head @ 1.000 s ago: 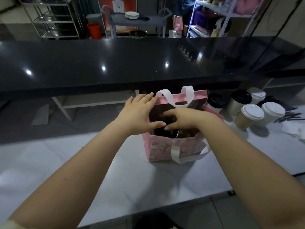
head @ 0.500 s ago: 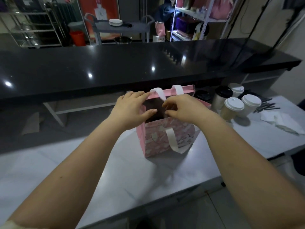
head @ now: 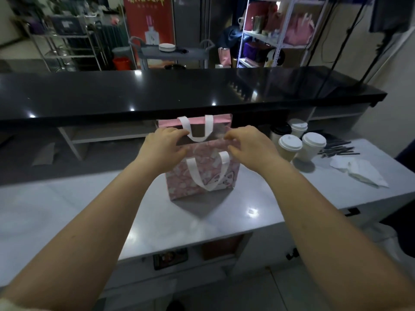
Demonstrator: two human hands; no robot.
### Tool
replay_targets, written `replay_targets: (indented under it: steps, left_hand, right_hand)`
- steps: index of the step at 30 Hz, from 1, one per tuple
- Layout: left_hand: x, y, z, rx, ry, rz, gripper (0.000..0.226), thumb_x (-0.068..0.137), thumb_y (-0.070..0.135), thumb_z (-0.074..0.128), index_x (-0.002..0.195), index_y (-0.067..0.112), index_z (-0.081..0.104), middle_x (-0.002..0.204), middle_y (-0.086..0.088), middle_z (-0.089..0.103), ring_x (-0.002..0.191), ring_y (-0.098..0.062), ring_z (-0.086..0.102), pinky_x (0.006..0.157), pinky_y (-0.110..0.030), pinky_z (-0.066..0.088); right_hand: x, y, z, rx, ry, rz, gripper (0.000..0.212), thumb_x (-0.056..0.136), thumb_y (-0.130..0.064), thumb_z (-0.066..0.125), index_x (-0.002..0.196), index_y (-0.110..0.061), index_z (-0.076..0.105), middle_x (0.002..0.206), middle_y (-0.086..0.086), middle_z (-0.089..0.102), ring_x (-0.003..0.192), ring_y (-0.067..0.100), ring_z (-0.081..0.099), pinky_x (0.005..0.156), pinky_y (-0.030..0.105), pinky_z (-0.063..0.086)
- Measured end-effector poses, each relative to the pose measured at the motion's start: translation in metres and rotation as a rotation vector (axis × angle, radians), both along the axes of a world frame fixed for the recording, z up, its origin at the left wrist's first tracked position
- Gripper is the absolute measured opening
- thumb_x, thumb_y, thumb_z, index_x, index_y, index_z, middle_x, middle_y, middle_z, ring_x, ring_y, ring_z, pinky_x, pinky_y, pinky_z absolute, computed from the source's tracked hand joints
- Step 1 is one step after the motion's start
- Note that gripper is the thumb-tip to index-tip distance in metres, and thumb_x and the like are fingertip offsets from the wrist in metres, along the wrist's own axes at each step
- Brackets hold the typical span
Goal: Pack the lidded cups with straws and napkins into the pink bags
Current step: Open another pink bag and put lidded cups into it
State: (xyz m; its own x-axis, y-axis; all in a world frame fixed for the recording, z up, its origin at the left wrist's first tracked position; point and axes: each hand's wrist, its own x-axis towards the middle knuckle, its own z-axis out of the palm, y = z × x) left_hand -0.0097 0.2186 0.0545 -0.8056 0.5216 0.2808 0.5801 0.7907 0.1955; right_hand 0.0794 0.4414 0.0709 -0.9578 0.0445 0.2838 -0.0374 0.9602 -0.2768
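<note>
Pink bag [head: 177,181] upright, left hand [head: 162,145] fingers curled pinching its near rim, right hand [head: 249,146] fingers pinching likewise

Dim storeroom behind a glossy black counter

Just beyond the fingers [head: 174,134] a long black counter [head: 179,90] runs from side to side, with small bright spots of light reflected in its top. Under the fingers lies a pale, shiny worktop [head: 67,209], and nearer than that a light tiled floor [head: 280,288]. Far beyond the fingers to their left stand wire shelves [head: 67,46] and a red bucket [head: 121,63]. Straight beyond them are a red poster [head: 149,19] and a grey cart [head: 179,52] bearing stacked plates [head: 166,47]. To their right stand a white rack [head: 280,30] and a pale wall [head: 399,75].
</note>
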Motion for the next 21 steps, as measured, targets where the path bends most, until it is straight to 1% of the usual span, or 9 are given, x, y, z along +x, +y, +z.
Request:
replay_targets:
  steps: [4, 7, 12, 16, 19, 21]
  left_hand:
    - [0.046, 0.047, -0.006, 0.0, -0.023, -0.07, 0.045, 0.092, 0.035, 0.057, 0.137, 0.026, 0.052, 0.131, -0.002, 0.06, 0.12, -0.028, 0.051, 0.096, -0.049, 0.045]
    - [0.076, 0.088, -0.014, -0.041, -0.037, -0.118, 0.046, 0.093, 0.035, 0.054, 0.138, 0.026, 0.051, 0.14, -0.002, 0.054, 0.128, -0.028, 0.046, 0.1, -0.049, 0.041]
    - [0.109, 0.153, -0.03, -0.069, -0.06, -0.176, 0.045, 0.095, 0.036, 0.051, 0.139, 0.026, 0.049, 0.139, -0.003, 0.054, 0.129, -0.028, 0.043, 0.103, -0.048, 0.036]
    - [0.107, 0.198, -0.039, -0.136, -0.046, -0.21, 0.046, 0.096, 0.036, 0.049, 0.141, 0.025, 0.046, 0.14, -0.002, 0.052, 0.129, -0.028, 0.041, 0.102, -0.047, 0.035]
    - [0.09, 0.233, -0.046, -0.181, -0.042, -0.234, 0.048, 0.095, 0.035, 0.049, 0.142, 0.025, 0.045, 0.139, -0.004, 0.053, 0.128, -0.029, 0.042, 0.1, -0.047, 0.034]
    - [0.075, 0.255, -0.054, -0.176, -0.06, -0.242, 0.049, 0.094, 0.033, 0.049, 0.142, 0.024, 0.044, 0.137, -0.004, 0.053, 0.127, -0.029, 0.043, 0.1, -0.046, 0.034]
  right_hand:
    - [0.044, 0.036, -0.01, -0.016, -0.031, -0.016, 0.026, 0.091, -0.019, 0.057, 0.115, -0.022, 0.065, 0.112, 0.001, 0.065, 0.109, 0.023, 0.052, 0.086, 0.041, 0.048]
    - [0.075, 0.064, -0.021, -0.039, -0.044, -0.068, 0.028, 0.092, -0.019, 0.057, 0.12, -0.021, 0.063, 0.118, 0.002, 0.064, 0.115, 0.022, 0.051, 0.09, 0.042, 0.047]
    - [0.108, 0.107, -0.044, -0.06, -0.061, -0.151, 0.029, 0.093, -0.018, 0.057, 0.121, -0.02, 0.062, 0.123, -0.002, 0.062, 0.118, 0.02, 0.05, 0.089, 0.037, 0.046]
    - [0.11, 0.138, -0.053, -0.106, -0.063, -0.209, 0.031, 0.092, -0.018, 0.057, 0.123, -0.021, 0.061, 0.122, -0.002, 0.062, 0.116, 0.019, 0.051, 0.087, 0.037, 0.048]
    - [0.096, 0.16, -0.057, -0.125, -0.068, -0.246, 0.033, 0.091, -0.016, 0.058, 0.124, -0.02, 0.06, 0.121, 0.0, 0.063, 0.115, 0.021, 0.052, 0.09, 0.041, 0.049]
    - [0.085, 0.174, -0.063, -0.115, -0.083, -0.274, 0.035, 0.091, -0.016, 0.059, 0.125, -0.02, 0.06, 0.123, 0.001, 0.062, 0.116, 0.022, 0.051, 0.092, 0.041, 0.047]
